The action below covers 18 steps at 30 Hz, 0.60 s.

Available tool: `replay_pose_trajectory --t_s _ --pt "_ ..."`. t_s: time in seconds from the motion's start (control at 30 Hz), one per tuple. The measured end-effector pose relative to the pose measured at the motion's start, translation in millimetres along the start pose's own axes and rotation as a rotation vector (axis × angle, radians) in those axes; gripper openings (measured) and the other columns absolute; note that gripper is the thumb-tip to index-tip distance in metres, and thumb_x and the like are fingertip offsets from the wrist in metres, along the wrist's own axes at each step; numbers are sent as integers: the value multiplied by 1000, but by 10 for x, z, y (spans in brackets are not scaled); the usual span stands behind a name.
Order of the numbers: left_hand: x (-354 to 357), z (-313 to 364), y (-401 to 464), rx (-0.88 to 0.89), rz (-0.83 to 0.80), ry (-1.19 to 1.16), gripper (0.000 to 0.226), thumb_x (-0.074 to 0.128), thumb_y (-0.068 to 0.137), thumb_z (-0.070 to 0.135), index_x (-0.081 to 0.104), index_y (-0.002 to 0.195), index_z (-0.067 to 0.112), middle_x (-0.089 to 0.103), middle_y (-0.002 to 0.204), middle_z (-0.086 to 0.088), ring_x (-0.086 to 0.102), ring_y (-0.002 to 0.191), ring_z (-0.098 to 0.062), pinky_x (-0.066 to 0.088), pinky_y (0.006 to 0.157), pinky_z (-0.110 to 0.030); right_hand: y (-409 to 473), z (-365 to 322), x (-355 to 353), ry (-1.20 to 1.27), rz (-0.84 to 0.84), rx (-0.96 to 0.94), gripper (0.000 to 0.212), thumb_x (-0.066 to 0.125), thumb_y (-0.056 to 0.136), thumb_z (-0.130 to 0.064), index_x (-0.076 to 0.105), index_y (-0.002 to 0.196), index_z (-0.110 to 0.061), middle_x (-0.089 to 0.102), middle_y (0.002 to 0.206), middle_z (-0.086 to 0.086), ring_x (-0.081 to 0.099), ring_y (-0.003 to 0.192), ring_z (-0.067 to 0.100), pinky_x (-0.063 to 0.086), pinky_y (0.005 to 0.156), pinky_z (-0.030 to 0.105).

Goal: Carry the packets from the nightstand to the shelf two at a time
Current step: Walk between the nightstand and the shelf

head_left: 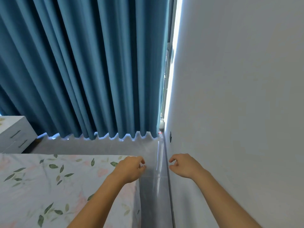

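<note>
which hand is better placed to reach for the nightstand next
Left, probably. The nightstand stands far left beyond the bed, and the left hand is on that side. The right hand hangs by the wall. Both hold nothing; no packets show.

A home bedroom: bed (49, 186), blue curtain (82, 66), white nightstand (14, 134).

A white nightstand (15, 134) with two dark-handled drawers stands at far left, beside the bed.
</note>
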<state>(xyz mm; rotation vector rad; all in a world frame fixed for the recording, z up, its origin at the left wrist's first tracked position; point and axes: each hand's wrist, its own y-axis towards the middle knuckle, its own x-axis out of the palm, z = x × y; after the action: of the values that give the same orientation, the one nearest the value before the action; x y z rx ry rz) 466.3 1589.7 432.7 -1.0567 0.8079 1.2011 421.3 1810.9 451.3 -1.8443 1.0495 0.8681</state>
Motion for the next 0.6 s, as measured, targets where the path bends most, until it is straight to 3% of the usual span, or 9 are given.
replay_pose_trajectory --t_s 0.37,0.47,0.53,0.6 --pt "-450 -652 1507 -93 -4 -8 34 41 98 37 56 126 24 62 125 4 58 111 -17 45 86 -28 1800 -85 -565 -35 -29 2 34 55 89 -29 62 122 -27 61 128 -2 58 116 19 48 99 34" --pt "-602 -960 2107 -106 37 -24 31 43 97 34 60 121 24 65 119 4 60 107 -16 47 85 -28 2497 -153 -684 -78 -28 2 23 53 86 -25 69 102 -29 66 116 -4 61 108 19 51 93 34" --pt "-728 -1186 2555 -123 96 -17 29 44 96 33 62 118 25 67 115 7 60 104 -15 49 82 -28 2986 -224 -768 -94 -17 8 11 53 85 -27 63 82 -32 67 107 -4 62 102 19 53 88 34" --pt "-861 -1393 2992 -133 129 -24 28 44 95 33 63 115 26 68 111 8 61 101 -14 51 81 -30 3453 -303 -883 -115 -11 10 8 54 88 -32 56 80 -32 66 106 -3 62 99 20 53 86 33"
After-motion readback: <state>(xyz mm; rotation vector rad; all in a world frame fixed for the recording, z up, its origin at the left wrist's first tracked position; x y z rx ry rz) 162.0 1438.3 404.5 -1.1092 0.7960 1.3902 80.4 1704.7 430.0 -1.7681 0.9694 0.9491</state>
